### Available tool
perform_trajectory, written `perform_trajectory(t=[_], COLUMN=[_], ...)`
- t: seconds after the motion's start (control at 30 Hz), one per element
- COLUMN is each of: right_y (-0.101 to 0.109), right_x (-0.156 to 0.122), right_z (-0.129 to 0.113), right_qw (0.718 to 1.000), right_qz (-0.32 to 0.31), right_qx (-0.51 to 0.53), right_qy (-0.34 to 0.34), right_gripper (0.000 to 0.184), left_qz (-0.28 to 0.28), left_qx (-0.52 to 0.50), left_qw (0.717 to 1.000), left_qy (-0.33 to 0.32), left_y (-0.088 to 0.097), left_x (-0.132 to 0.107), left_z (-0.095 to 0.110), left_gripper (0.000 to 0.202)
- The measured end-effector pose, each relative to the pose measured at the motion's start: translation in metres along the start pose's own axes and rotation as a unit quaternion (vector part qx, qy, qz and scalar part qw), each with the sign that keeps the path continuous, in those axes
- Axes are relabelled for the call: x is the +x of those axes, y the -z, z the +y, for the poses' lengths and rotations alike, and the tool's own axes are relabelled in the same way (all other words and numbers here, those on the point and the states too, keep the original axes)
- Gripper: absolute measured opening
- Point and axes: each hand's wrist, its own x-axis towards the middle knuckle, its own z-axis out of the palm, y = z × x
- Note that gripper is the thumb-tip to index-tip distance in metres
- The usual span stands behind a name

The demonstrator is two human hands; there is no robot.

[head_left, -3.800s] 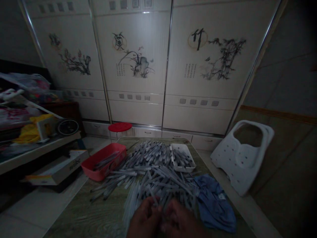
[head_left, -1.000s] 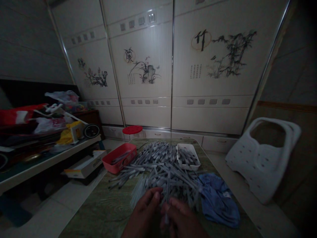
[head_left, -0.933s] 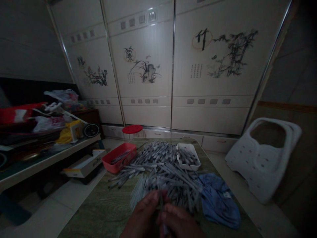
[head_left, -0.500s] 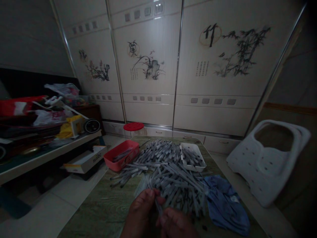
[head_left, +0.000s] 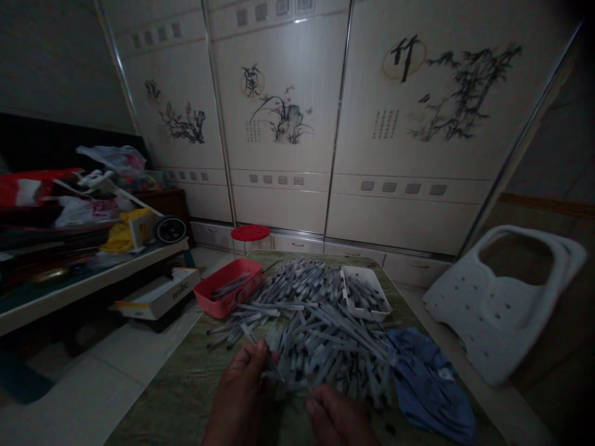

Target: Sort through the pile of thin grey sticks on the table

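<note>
Pen (head_left: 250,335): left hand (head_left: 242,379) grips it, right hand (head_left: 334,413) curls, hold unclear; door (head_left: 390,158) reads 竹.

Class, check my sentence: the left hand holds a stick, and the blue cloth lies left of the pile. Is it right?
No: the side is wrong. The head view shows the blue cloth lying right of the pile. The left hand does hold a stick.

Translucent grey sticks (head_left: 320,328), many dark-tipped, fill the lower centre over the table's (head_left: 179,378) green-brown wood grain. The basket (head_left: 232,301) left of centre is coral red, the lower-right cloth (head_left: 430,384) blue; cream upper doors (head_left: 279,158) bear dark plant drawings.
</note>
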Motion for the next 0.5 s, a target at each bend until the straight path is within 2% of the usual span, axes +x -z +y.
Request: perform_trajectory(t=[0.1, 0.17, 0.27, 0.4, 0.5], right_y=[0.033, 0.057, 0.082, 0.089, 0.083], right_x=[0.007, 0.012, 0.016, 0.017, 0.017], right_z=[0.002, 0.006, 0.012, 0.008, -0.006], right_qw=[0.993, 0.985, 0.978, 0.97, 0.97], right_qz=[0.112, 0.162, 0.187, 0.217, 0.207], right_qx=[0.006, -0.012, -0.028, 0.012, 0.055], right_qy=[-0.037, -0.056, -0.091, -0.108, -0.113], right_gripper=[0.048, 0.05, 0.057, 0.053, 0.046], left_qz=[0.023, 0.038, 0.036, 0.019, 0.013], left_qx=[-0.016, -0.022, -0.031, -0.007, 0.075], left_qw=[1.0, 0.999, 0.999, 1.0, 0.996], left_qy=[0.001, 0.002, -0.002, -0.003, -0.039], left_y=[-0.003, -0.003, -0.002, 0.001, 0.0], left_x=[0.001, 0.003, 0.008, 0.011, 0.01], left_z=[-0.003, -0.007, -0.011, -0.015, -0.015], left_gripper=[0.039, 0.039, 0.038, 0.038, 0.039])
